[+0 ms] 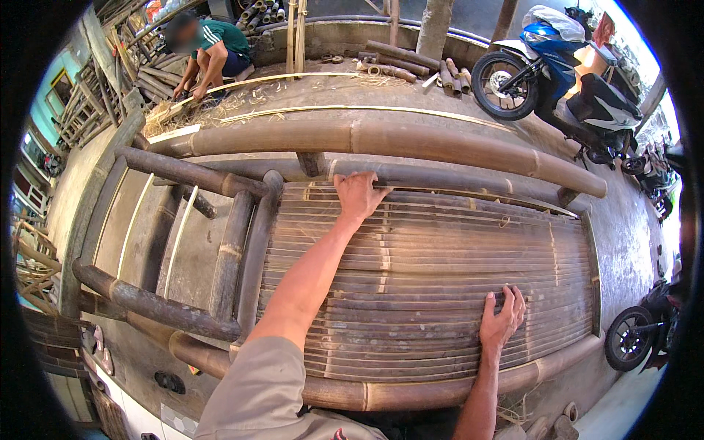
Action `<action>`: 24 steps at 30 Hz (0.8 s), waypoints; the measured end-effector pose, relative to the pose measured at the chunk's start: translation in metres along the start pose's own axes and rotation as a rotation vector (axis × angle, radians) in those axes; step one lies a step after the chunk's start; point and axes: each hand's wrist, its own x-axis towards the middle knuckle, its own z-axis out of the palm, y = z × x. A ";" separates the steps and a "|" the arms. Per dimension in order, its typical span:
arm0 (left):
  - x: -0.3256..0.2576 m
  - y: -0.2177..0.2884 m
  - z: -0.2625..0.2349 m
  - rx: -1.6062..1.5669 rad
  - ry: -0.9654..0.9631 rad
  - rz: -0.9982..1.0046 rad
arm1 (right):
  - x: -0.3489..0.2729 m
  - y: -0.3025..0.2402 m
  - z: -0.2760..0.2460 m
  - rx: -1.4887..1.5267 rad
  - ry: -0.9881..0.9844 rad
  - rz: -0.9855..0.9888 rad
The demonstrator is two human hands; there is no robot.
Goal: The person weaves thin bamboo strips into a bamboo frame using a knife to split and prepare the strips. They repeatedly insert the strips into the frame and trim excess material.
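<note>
Daylit grey floor (623,253), turquoise wall (51,117)

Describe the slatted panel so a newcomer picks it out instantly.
Find the large bamboo frame. Inside its right part lies the slatted panel, left hand at its far edge, right hand over its near half. Unlike neighbouring round poles, it's rows of narrow parallel strips.

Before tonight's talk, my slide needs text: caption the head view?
Left hand at the far edge of a slatted bamboo panel, right hand over its nearer half.
</note>
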 end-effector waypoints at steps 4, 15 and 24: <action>-0.008 0.007 -0.008 -0.075 0.003 0.028 | 0.000 0.002 0.000 0.016 0.012 0.000; -0.026 0.035 0.003 -0.009 -0.244 0.231 | 0.000 0.004 0.000 0.050 0.042 -0.043; -0.031 0.076 0.021 0.018 -0.130 0.359 | 0.001 0.004 0.001 0.044 0.074 -0.043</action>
